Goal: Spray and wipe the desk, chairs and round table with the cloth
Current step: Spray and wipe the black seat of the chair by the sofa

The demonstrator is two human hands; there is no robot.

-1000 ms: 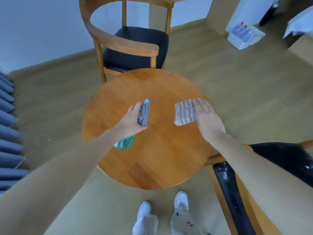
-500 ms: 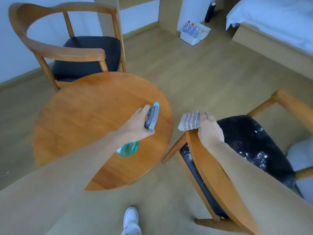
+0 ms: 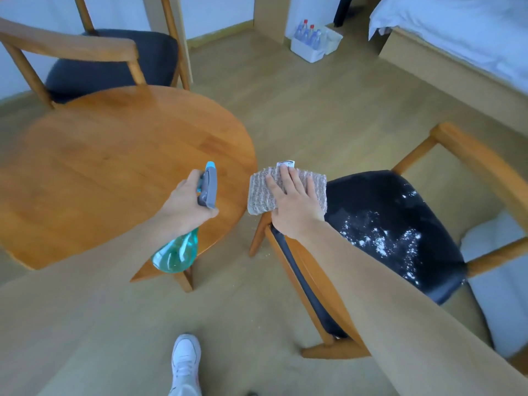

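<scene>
— Start with the hands. What is each one doing?

— The left hand (image 3: 187,205) has a closed grip on the neck of the spray bottle (image 3: 183,241), a finger by the trigger and the nozzle aimed forward over the counter (image 3: 114,167). Held that way it can fire at once. The right hand (image 3: 294,204) lies flat, fingers spread, pressing the cloth (image 3: 260,192) onto the top of the near chair's wooden back (image 3: 303,270). The grip there is an open palm bearing down rather than a clench, which suits wiping along a rail.

— So the cloth is off the counter?

— Yes, it sits just past the counter's edge, on the chair. My guess is the chair is the piece in hand now.

— And the seat?

— The dark seat (image 3: 394,224) carries white specks. Whether spray droplets, foam or dust, I cannot tell.

— What can't you see?

— The rail under the cloth and palm is covered, so its state is unknown. The forearm hides part of the chair frame. The far chair (image 3: 108,61) is cut off at the top edge. No desk shows anywhere. The bed (image 3: 457,32) runs out of frame. A tub of bottles (image 3: 311,41) stands by the wall, too small to read.
</scene>
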